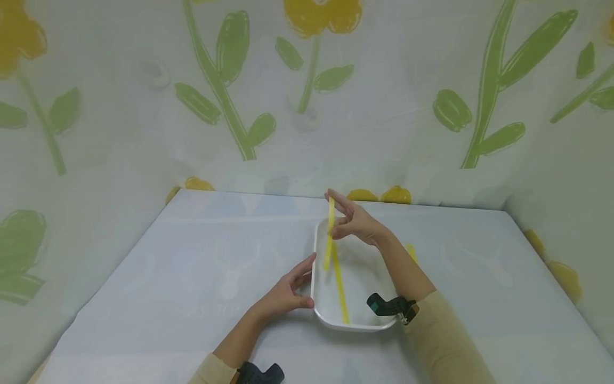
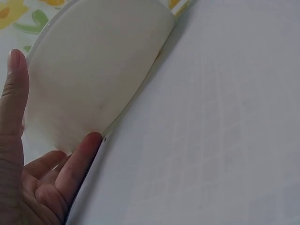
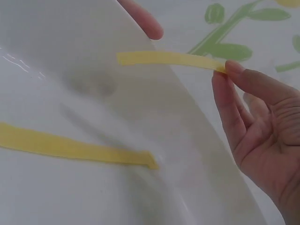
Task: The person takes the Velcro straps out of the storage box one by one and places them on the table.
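Note:
My right hand (image 1: 357,224) is raised over the far left part of a white rectangular tray (image 1: 360,326). Its thumb and fingertips pinch one end of a thin, flat yellow strip (image 3: 164,58), which extends free over the tray, bending slightly. A second yellow strip (image 1: 341,288) lies lengthwise inside the tray; its end looks folded in the right wrist view. My left hand (image 1: 283,293) rests against the tray's left side, thumb and fingers spread along the outside of the wall. In the left wrist view those fingertips (image 2: 89,143) touch the tray's outer side low down.
The tray stands on a pale, patterned tabletop (image 1: 230,266). Another yellow piece (image 1: 410,252) shows beyond my right forearm, at the tray's right side. A cloth with green and yellow flowers (image 1: 374,106) hangs behind the table. Dark camera mounts (image 1: 390,305) sit on both wrists.

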The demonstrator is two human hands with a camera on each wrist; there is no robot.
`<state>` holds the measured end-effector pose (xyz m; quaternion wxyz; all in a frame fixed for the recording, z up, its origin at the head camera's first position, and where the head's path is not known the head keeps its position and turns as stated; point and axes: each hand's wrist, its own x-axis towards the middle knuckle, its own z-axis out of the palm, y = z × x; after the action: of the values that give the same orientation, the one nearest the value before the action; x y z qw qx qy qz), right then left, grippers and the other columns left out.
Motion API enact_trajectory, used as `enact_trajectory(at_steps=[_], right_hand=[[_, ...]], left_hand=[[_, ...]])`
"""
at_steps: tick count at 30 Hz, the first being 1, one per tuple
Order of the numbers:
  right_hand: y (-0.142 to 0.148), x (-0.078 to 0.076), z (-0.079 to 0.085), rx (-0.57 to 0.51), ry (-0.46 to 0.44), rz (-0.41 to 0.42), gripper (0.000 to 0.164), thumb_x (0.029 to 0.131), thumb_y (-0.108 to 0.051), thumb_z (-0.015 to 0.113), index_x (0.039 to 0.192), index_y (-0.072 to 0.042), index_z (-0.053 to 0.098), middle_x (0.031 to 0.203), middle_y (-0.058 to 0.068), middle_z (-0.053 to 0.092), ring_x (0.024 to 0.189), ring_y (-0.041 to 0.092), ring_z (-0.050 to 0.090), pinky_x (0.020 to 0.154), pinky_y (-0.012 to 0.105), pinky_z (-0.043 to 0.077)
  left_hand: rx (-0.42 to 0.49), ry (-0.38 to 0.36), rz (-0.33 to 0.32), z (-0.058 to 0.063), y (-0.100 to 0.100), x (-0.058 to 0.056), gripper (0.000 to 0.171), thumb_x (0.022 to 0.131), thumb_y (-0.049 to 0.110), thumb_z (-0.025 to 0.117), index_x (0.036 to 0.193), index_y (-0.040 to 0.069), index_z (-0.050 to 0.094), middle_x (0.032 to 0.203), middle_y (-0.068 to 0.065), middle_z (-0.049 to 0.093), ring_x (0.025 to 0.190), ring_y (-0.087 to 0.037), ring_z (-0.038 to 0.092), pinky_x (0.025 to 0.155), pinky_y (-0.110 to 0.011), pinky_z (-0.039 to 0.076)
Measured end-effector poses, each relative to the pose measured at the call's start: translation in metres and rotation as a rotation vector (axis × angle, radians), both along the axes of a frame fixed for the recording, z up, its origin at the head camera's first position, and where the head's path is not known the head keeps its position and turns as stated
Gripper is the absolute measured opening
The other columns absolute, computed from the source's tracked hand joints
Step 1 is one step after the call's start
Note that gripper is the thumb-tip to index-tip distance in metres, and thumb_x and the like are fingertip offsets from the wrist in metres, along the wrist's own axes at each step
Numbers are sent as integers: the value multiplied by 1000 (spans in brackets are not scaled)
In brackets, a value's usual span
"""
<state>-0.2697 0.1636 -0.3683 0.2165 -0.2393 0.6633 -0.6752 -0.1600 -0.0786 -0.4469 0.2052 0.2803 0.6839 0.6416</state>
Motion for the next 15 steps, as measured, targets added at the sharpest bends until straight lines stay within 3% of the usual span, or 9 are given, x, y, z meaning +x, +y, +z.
enact_trajectory(at_steps=[15], right_hand=[[7, -2, 18, 3, 14, 2, 105, 79, 17, 63, 153, -26, 3, 160, -6, 2, 69, 11, 57, 77, 25, 54]], left_hand=[[19, -12, 19, -1, -1, 0, 105, 67, 52, 76, 152, 25, 20, 153, -14, 28, 137, -39, 31, 96, -35, 47]])
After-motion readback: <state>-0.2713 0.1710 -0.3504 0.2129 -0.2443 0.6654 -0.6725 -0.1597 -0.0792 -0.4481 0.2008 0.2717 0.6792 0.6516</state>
